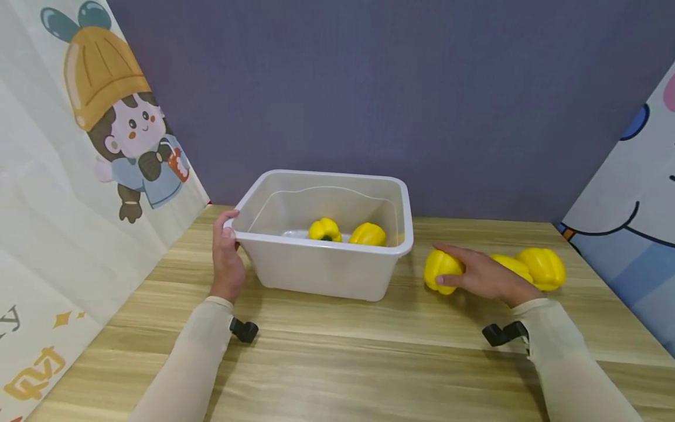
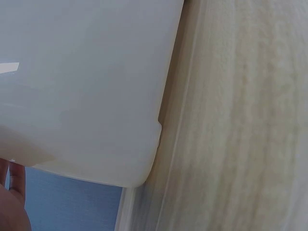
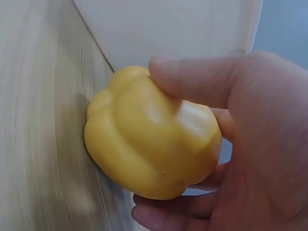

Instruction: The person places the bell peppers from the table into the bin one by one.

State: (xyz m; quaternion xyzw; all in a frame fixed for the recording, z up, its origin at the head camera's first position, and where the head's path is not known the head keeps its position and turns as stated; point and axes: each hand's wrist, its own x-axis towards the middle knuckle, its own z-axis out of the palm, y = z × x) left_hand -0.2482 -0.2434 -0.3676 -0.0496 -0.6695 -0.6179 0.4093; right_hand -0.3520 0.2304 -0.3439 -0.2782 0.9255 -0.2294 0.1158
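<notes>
A white plastic bin [image 1: 321, 269] stands on the table, and two yellow bell peppers [image 1: 367, 234] lie inside it. My left hand [image 1: 228, 264] grips the bin's left rim, thumb over the edge; in the left wrist view only part of that hand shows beside the bin wall [image 2: 86, 96]. To the right of the bin, my right hand [image 1: 482, 275] holds another yellow bell pepper [image 1: 442, 271]. The right wrist view shows thumb and fingers curled round this pepper [image 3: 149, 134], close to the tabletop. Whether it touches the wood I cannot tell.
Two more yellow bell peppers [image 1: 542, 268] lie behind and right of my right hand, one partly hidden by it. A dark blue-grey panel [image 1: 369, 99] rises behind the wooden table [image 1: 337, 363]. Printed sheets [image 1: 47, 193] stand along both sides.
</notes>
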